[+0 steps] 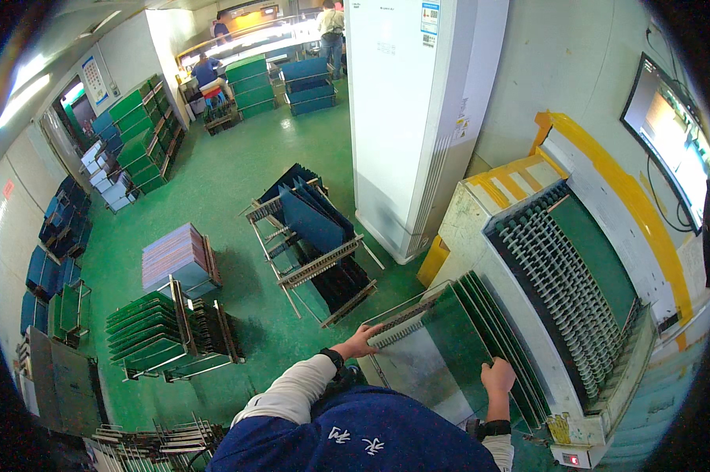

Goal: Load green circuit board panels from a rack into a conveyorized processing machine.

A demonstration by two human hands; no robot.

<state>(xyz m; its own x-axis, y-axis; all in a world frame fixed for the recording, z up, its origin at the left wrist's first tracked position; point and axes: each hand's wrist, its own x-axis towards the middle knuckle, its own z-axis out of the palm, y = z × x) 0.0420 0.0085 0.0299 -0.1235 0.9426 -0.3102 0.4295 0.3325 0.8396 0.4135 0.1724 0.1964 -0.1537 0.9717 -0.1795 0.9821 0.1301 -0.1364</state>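
A metal slotted rack [408, 321] stands right in front of me, with several thin green panels [506, 340] upright in its right part. My right hand [497, 379] is closed on the near edge of the leftmost panel [459, 334]. My left hand [360, 343] holds the left end of the rack's toothed rail, its fingers partly hidden. Just right of the rack is a conveyor machine with rows of rollers [563, 287]. Another green panel [595, 256] lies flat on those rollers.
A rack of dark blue panels [314, 216] stands ahead on the green floor. Leftward are a rack of green panels [146, 326] and a block of pale panels [180, 259]. A tall white cabinet [402, 118] rises ahead; a screen [668, 134] hangs right. People [207, 72] work far back.
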